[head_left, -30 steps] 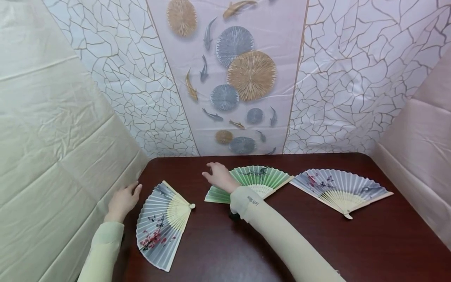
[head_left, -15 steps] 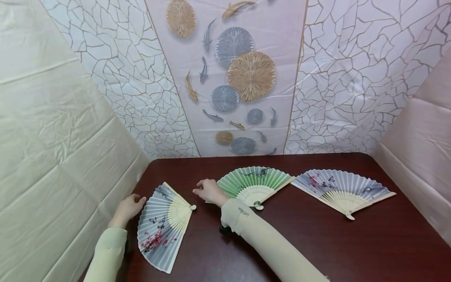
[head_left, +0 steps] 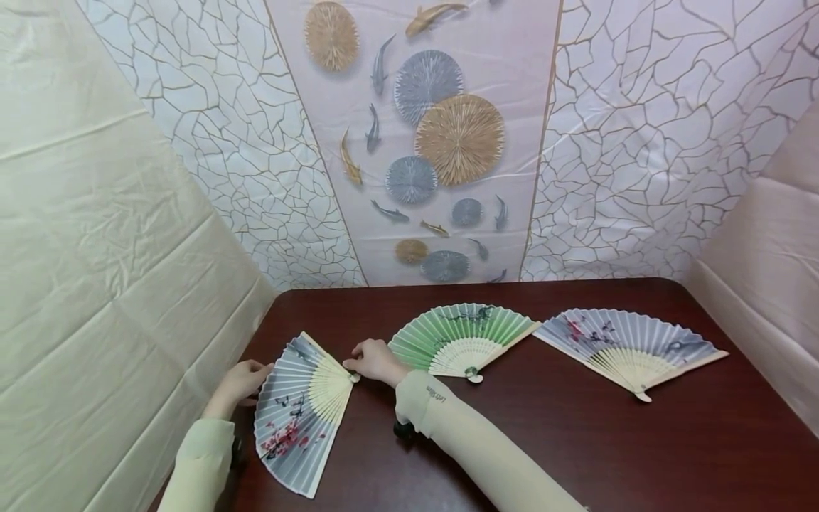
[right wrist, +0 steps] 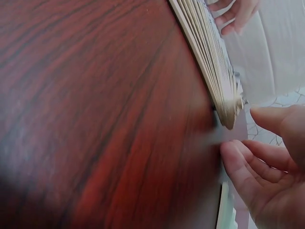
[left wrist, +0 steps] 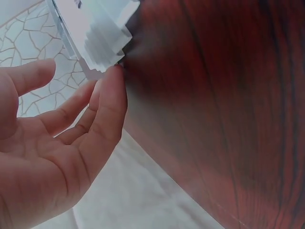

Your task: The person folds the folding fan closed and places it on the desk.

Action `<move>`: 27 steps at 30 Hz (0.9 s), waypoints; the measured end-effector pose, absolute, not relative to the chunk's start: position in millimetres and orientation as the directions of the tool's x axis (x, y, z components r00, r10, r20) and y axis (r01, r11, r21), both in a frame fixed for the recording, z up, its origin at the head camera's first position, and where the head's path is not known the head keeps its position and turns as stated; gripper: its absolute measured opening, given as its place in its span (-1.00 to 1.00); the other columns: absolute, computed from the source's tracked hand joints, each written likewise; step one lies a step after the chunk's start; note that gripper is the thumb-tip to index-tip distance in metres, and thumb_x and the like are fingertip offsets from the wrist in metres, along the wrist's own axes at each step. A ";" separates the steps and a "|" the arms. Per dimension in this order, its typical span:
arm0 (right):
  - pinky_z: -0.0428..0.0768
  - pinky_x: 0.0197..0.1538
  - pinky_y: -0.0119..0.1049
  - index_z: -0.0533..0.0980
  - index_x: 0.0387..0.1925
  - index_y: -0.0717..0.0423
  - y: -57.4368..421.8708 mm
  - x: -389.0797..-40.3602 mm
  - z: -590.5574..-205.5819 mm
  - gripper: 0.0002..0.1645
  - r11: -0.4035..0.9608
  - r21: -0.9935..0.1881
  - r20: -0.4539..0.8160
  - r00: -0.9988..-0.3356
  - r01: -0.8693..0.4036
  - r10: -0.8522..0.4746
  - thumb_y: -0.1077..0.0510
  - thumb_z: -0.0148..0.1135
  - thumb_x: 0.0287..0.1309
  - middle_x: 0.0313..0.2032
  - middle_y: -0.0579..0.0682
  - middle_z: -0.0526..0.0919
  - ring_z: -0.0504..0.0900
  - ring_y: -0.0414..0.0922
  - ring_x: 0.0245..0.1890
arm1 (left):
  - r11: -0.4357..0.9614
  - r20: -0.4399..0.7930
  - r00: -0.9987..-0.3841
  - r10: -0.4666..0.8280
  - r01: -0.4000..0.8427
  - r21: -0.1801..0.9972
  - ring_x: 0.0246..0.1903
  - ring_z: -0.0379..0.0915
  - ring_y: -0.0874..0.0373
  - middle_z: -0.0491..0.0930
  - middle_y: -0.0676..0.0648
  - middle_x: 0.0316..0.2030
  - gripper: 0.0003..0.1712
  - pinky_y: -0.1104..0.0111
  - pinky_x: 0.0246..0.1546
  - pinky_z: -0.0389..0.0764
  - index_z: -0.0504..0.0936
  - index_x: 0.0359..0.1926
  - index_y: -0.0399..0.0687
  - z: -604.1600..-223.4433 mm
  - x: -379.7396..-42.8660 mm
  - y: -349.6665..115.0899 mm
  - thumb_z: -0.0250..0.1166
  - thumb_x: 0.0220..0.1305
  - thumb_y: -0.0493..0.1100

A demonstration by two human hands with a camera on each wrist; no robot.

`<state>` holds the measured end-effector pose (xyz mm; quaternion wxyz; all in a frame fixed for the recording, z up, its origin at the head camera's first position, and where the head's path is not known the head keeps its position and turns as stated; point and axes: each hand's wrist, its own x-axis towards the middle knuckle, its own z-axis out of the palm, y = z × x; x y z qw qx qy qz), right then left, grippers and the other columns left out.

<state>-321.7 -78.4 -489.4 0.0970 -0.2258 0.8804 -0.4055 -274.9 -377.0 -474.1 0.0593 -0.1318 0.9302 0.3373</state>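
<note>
A grey folding fan (head_left: pixel 294 419) with red blossoms and pale ribs lies spread on the left of the table, its pivot pointing right. At its curved outer edge is my left hand (head_left: pixel 239 387). In the left wrist view the fingertips (left wrist: pixel 113 76) meet the pleated edge from below, while the thumb stands off it. My right hand (head_left: pixel 377 361) reaches the pivot end. In the right wrist view, thumb and fingers (right wrist: pixel 232 155) are parted around the pivot (right wrist: pixel 233 112) with a gap left to it.
A green folding fan (head_left: pixel 457 338) lies spread in the middle, behind my right forearm. Another grey fan (head_left: pixel 630 348) lies to its right, their tips meeting. The dark red table (head_left: pixel 576 455) borders cream cloth (head_left: pixel 160 320) on the left and a patterned cloth backdrop (head_left: pixel 448 213) behind.
My right hand has moved left and down, from over the green fan to the grey fan's pivot. My left hand has come down and right to that fan's outer edge.
</note>
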 end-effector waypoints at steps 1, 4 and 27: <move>0.68 -0.11 -0.21 0.62 0.06 0.30 -78.7 -321.2 -489.2 -0.56 0.570 -0.757 0.012 -0.878 -0.321 -0.479 0.02 0.28 0.37 -0.13 0.13 0.74 0.70 -0.08 -0.22 | 0.733 -0.200 -0.959 -0.202 -0.283 0.619 -0.26 0.55 -0.12 0.55 -0.39 -0.15 -0.42 0.14 -0.39 0.75 0.44 0.09 -0.54 -474.4 -275.2 -376.3 0.12 0.51 0.03; 0.68 -0.11 -0.23 0.64 0.05 0.29 -79.3 -320.0 -488.8 -0.56 0.575 -0.754 0.005 -0.877 -0.319 -0.480 0.00 0.29 0.36 -0.19 0.11 0.76 0.71 -0.12 -0.26 | 0.722 -0.202 -0.961 -0.190 -0.276 0.635 -0.25 0.54 -0.12 0.55 -0.38 -0.14 -0.42 0.13 -0.36 0.75 0.45 0.09 -0.55 -475.9 -276.4 -375.1 0.15 0.49 0.00; 0.36 -0.62 -0.48 0.53 -0.70 0.10 -88.1 -314.2 -492.8 -0.56 0.544 -0.789 0.038 -0.907 -0.286 -0.420 0.18 0.18 0.35 -0.73 -0.03 0.61 0.50 -0.24 -0.74 | 0.628 -0.216 -0.958 -0.190 -0.288 0.723 -0.19 0.55 -0.10 0.53 -0.42 -0.05 -0.44 0.14 -0.22 0.73 0.40 0.16 -0.58 -486.2 -276.9 -383.0 0.24 0.40 -0.13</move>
